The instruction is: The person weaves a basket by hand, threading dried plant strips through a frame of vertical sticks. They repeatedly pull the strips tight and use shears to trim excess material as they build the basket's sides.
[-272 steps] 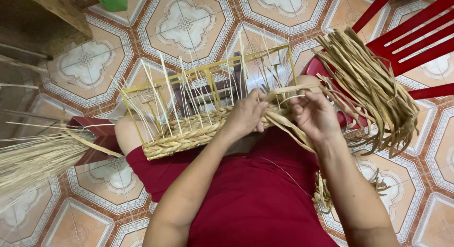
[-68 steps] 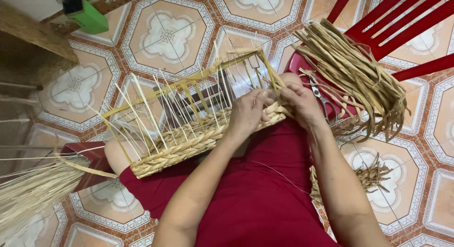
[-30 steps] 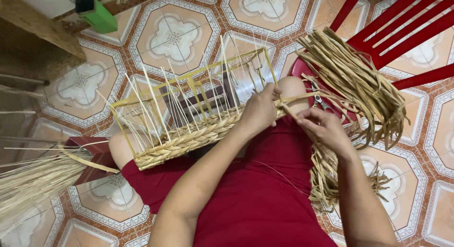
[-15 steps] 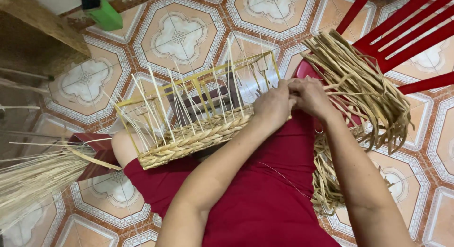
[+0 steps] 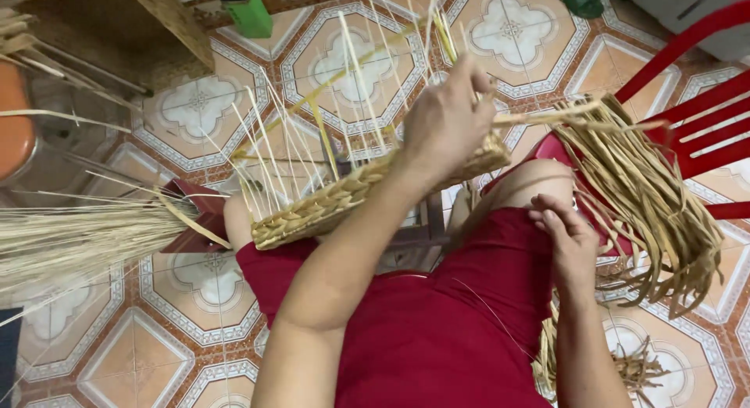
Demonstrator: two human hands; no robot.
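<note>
Two hands work over patterned floor tiles [image 5: 195,115]: the left hand [image 5: 449,115] closes its fingers on the half-woven basket [image 5: 351,193] above the knees; the right hand [image 5: 566,240] rests loosely curled, holding nothing, beside straw strands [image 5: 648,197] draping a red chair [image 5: 703,87].

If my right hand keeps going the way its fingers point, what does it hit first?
Probably the bundle of dried straw strands draped over the red chair; the right hand points up toward it, though depth is hard to judge.
</note>
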